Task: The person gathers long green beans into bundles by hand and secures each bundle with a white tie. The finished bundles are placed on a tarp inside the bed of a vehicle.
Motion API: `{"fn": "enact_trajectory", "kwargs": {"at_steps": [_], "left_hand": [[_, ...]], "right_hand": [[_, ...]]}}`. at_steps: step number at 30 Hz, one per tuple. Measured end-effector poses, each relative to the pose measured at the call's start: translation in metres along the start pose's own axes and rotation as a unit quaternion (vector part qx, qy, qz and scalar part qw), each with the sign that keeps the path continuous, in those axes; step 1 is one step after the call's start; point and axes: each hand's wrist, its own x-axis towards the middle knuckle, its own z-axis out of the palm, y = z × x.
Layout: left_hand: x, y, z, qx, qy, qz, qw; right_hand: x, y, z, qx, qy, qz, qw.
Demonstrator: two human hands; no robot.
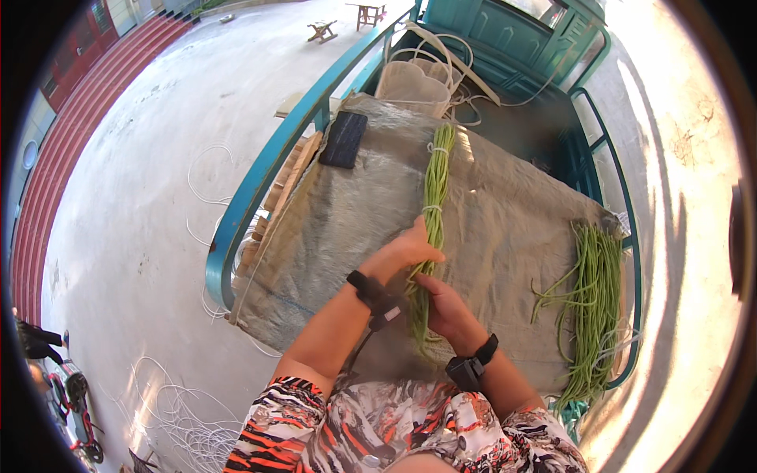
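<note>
A long bundle of green yardlong beans (436, 189) lies lengthwise on a grey woven sack (355, 213) spread over a teal cart bed. White ties bind the bundle at two places along it. My left hand (410, 248) grips the bundle around its middle. My right hand (443, 307) holds it lower down, near the end closest to me. Both wrists wear black bands.
Loose green beans (590, 303) lie in a pile at the sack's right edge. A dark flat pad (344, 139) sits at the sack's far left corner. A beige bag with white cords (414, 83) stands behind. The teal rail (260, 181) borders the left; white cords (189, 426) litter the concrete floor.
</note>
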Motion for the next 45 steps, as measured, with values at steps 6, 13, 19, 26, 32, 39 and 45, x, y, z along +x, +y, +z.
{"fn": "enact_trajectory", "kwargs": {"at_steps": [6,13,19,26,32,39,45], "left_hand": [[0.0,-0.035,0.008,-0.021,0.048,0.025,0.998],[-0.042,0.012,-0.003,-0.05,0.081,0.003,0.995],[-0.039,0.004,-0.006,-0.123,0.107,0.026,0.986],[-0.029,-0.014,-0.015,-0.08,0.116,0.036,0.989],[-0.019,-0.038,0.002,0.089,0.191,0.015,0.977],[-0.05,0.003,0.002,0.247,0.118,0.026,0.961],[-0.06,-0.029,-0.018,0.091,0.056,0.045,0.993]], "right_hand": [[-0.033,-0.016,0.024,-0.727,0.075,-0.09,0.676],[0.011,-0.058,-0.028,-0.596,0.181,-0.327,0.711],[0.077,-0.057,-0.015,-0.377,0.122,-0.292,0.87],[0.088,-0.037,-0.002,-0.102,0.001,-0.194,0.976],[0.047,-0.035,-0.013,-0.286,0.004,-0.163,0.944],[-0.02,-0.003,-0.046,-0.432,0.003,-0.102,0.896],[-0.026,0.013,-0.03,-0.647,0.03,-0.231,0.726]]}}
